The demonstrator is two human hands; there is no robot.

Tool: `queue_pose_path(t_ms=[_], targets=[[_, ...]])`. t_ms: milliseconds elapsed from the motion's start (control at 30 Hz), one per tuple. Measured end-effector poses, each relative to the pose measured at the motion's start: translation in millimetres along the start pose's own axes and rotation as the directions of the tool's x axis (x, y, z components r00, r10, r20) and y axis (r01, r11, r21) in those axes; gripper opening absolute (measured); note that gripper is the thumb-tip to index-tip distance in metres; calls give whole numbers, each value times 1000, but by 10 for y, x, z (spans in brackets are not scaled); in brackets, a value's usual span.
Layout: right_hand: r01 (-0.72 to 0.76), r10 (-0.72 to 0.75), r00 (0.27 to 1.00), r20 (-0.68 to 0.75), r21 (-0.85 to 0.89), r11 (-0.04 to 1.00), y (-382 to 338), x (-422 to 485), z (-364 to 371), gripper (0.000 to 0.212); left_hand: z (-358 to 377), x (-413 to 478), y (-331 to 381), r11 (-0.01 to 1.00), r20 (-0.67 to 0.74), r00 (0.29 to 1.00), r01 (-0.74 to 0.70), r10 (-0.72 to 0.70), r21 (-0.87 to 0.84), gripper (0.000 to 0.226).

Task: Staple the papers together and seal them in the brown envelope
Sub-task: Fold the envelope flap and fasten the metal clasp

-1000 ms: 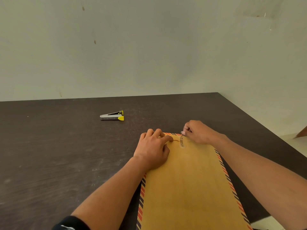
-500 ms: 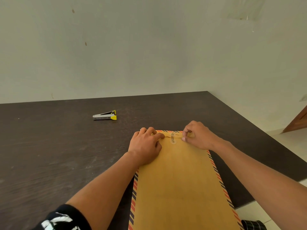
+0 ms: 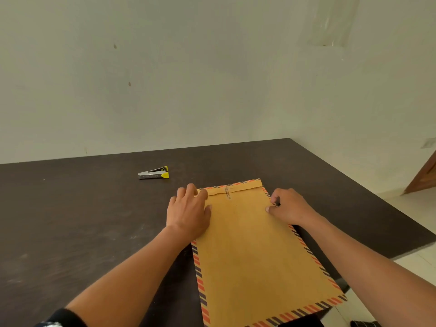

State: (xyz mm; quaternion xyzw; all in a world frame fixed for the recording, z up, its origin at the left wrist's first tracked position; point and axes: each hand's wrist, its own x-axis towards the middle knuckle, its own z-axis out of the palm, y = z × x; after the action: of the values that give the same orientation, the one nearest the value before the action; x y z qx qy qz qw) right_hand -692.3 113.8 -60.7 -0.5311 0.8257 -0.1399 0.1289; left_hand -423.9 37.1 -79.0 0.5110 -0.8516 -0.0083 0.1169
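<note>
The envelope [image 3: 254, 251] runs lengthwise away from the person; the left hand [image 3: 188, 212] lies flat and open, and the right hand [image 3: 289, 207] pinches its right edge.

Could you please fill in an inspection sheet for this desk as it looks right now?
Surface: dark table, dusty and scuffed; its near right corner ends beside pale floor.
Job's things: brown envelope lies flat, flap folded down at the far end, metal clasp across the flap edge; stapler sits apart, far left. Papers not visible.
Clutter: nothing seen.
Hands: left hand rests flat on the envelope's far left corner; right hand curled at its right edge, fingers touching the border.
Cables: nothing seen.
Surroundings: plain pale wall; wooden door edge at far right.
</note>
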Motion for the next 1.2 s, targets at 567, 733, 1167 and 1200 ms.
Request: queue_pose_path(t_ms=[567, 733, 1167, 1200], targets=[[-116, 113, 993, 45, 629, 769, -390, 27, -709, 21, -188, 45, 96, 971, 235, 972, 40, 17, -235, 39], [-54, 61, 998, 18, 742, 668, -743, 90, -1420, 19, -460, 207, 292, 852, 325, 929, 20, 178, -523, 33], [-26, -1, 999, 33, 789, 614, -1526, 228, -1487, 29, -877, 192, 146, 322, 262, 959, 214, 111, -922, 41], [-2, 9, 1000, -5, 739, 674, -1528, 264, -1443, 28, -908, 171, 64, 267, 284, 955, 253, 82, -930, 48]])
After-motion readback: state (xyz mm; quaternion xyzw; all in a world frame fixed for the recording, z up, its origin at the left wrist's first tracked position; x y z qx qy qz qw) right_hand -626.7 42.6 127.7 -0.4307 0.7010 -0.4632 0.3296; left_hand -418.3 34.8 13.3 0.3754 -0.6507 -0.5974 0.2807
